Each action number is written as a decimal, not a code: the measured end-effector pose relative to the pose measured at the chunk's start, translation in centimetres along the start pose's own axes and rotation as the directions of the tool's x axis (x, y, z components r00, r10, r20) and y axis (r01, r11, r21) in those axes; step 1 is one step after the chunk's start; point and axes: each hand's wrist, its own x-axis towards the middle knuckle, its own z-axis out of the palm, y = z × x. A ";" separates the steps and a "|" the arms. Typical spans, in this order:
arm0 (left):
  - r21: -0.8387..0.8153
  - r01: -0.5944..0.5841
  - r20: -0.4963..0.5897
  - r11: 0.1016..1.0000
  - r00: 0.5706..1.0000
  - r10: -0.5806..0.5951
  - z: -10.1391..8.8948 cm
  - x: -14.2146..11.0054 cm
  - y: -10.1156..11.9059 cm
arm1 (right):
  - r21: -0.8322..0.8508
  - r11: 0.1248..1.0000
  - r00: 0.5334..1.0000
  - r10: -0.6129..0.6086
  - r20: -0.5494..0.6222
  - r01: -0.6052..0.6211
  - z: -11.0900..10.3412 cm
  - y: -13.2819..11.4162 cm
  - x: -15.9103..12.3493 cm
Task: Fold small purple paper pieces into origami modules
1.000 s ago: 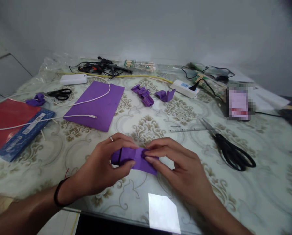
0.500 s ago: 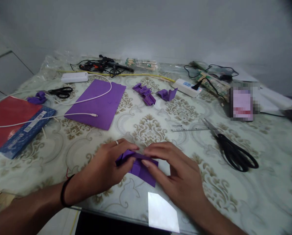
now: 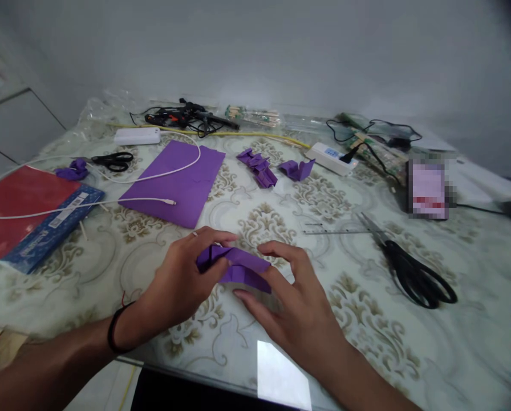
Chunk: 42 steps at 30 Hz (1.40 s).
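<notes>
A strip of folded purple paper [image 3: 244, 267] is held just above the table near its front. My left hand [image 3: 190, 264] pinches the paper's left end between thumb and fingers; that end is partly hidden by the hand. At the other end my right hand [image 3: 296, 291] has its thumb and fingers spread apart, with one finger touching the paper's right edge. Farther back lie a pleated purple paper piece [image 3: 258, 166] and a smaller folded purple piece [image 3: 297, 169]. Purple sheets [image 3: 170, 185] rest to the left of them.
Black-handled scissors [image 3: 409, 265] lie at right by a clear ruler [image 3: 336, 232]. Small scissors [image 3: 113, 161], a white cable [image 3: 153, 200] and a red-and-blue paper packet [image 3: 45, 211] occupy the left. A power strip [image 3: 332, 158] and a blurred phone-like object [image 3: 428, 190] stand behind.
My right hand has loosened its pinch and its fingers have spread. The purple strip is raised a little and its right part has tilted up, while my left hand keeps its grip.
</notes>
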 end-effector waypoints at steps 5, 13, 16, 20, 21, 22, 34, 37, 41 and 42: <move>-0.049 -0.005 0.064 0.999 0.998 0.008 0.3 0.0 -0.4 | 0.084 0.996 0.994 0.020 0.109 -0.030 0.4 0.4 -0.3; -0.031 -0.001 0.121 1.000 0.993 0.004 0.7 -0.3 0.0 | 0.127 0.986 0.985 0.089 0.146 -0.108 0.7 0.5 -0.2; -0.050 0.033 0.125 0.998 0.992 -0.027 0.7 -0.3 0.2 | 0.125 0.985 0.983 0.094 0.159 -0.115 0.4 0.3 -0.2; -0.069 0.079 0.073 0.994 0.995 -0.074 0.5 -0.3 0.3 | 0.043 0.997 0.994 0.066 0.088 -0.070 -0.2 0.1 -0.2; -0.073 0.085 0.062 0.994 0.995 -0.081 0.5 -0.3 0.3 | 0.023 0.998 0.997 0.054 0.060 -0.055 -0.4 0.1 -0.1; -0.077 0.090 0.055 0.993 0.995 -0.086 0.4 -0.3 0.4 | 0.011 0.999 0.999 0.042 0.035 -0.043 -0.5 0.1 -0.1; -0.112 0.140 -0.003 0.984 0.990 -0.141 0.3 0.0 0.2 | 0.102 0.985 0.989 0.142 -0.029 -0.139 -0.8 0.7 -0.3; -0.148 0.144 0.001 0.978 0.989 -0.146 0.3 -0.1 0.2 | 0.198 0.965 0.984 0.179 -0.007 -0.174 -0.9 0.7 0.0; -0.188 0.149 0.031 0.971 0.989 -0.146 0.4 -0.3 0.1 | 0.328 0.920 0.977 0.208 0.055 -0.214 -0.8 0.6 0.4; -0.206 0.160 0.042 0.965 0.987 -0.155 0.4 -0.3 0.0 | 0.351 0.909 0.974 0.215 0.072 -0.226 -0.8 0.6 0.4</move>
